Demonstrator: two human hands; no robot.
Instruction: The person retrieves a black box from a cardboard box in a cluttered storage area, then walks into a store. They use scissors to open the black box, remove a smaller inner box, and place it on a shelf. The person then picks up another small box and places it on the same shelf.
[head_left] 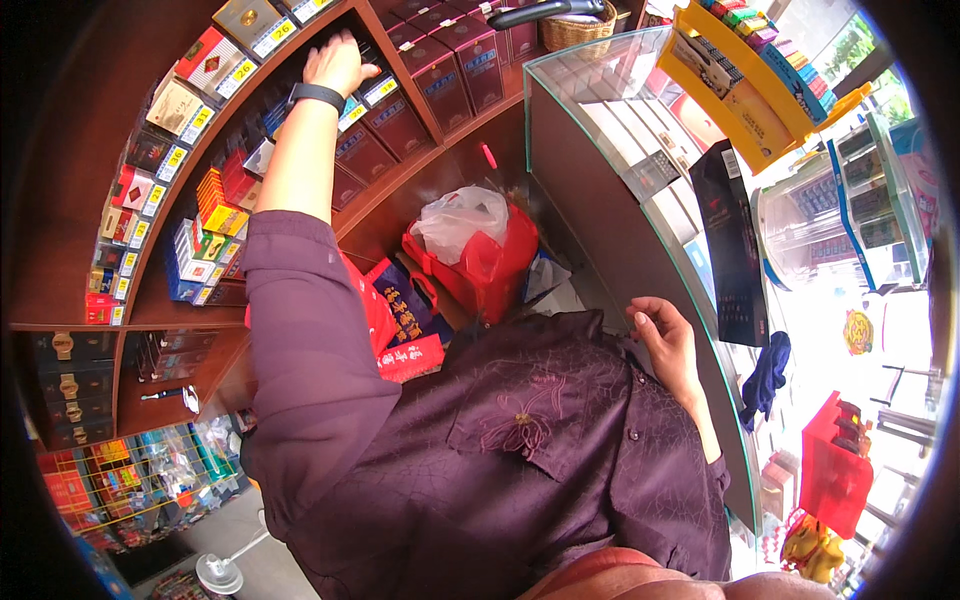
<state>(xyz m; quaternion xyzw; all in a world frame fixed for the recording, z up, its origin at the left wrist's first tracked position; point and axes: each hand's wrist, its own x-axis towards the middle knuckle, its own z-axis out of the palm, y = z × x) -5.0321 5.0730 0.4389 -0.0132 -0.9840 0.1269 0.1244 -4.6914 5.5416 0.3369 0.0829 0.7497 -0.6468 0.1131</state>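
My left hand (338, 66), with a dark band on its wrist, reaches up into a wooden shelf compartment. Its fingers are stretched out and the thumb is apart, over small packs whose tops are partly hidden. Just below it are price labels (380, 90) and dark red boxes (398, 126). Nothing shows in its grasp. My right hand (668, 345) hangs beside the glass counter, fingers loosely bent and apart, holding nothing that I can see. Nearest to it is the counter's dark side panel (625, 230).
Rows of small packs (205, 215) line the curved shelves at left. A red bag (490, 270) with white plastic (465, 220) sits low between shelf and counter. On the glass counter are a long black box (730, 240) and a yellow display stand (745, 105). A wicker basket (578, 34) stands above.
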